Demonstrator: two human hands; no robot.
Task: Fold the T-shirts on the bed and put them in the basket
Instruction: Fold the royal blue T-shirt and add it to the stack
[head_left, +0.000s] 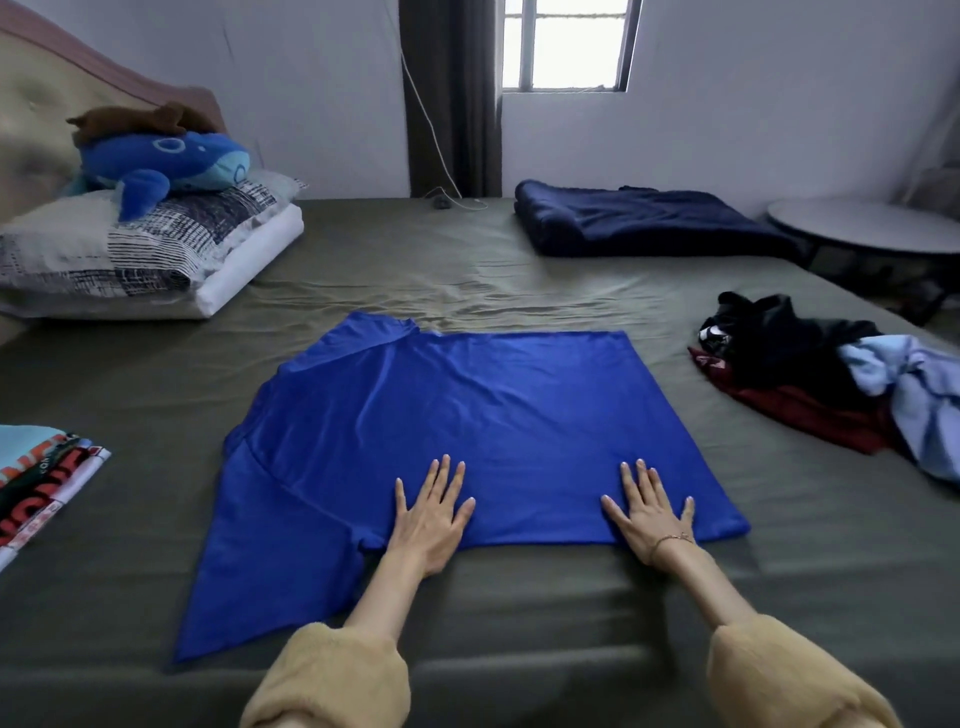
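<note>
A bright blue T-shirt (467, 410) lies spread on the olive-green bed (415, 270), its neck end to the left and one sleeve hanging toward the near edge. My left hand (431, 514) presses flat on the shirt's near edge, fingers straight and spread. My right hand (649, 514) lies flat on the same edge further right, a thin bracelet at its wrist. A heap of unfolded clothes (831, 379) in black, dark red and pale blue sits at the right. Folded printed shirts (36, 478) are stacked at the left edge. No basket is in view.
Pillows (130, 254) with a blue plush whale (161, 161) on top stand at the back left by the headboard. A folded navy blanket (649, 218) lies at the back right. A round table (872, 228) stands beside the bed on the right.
</note>
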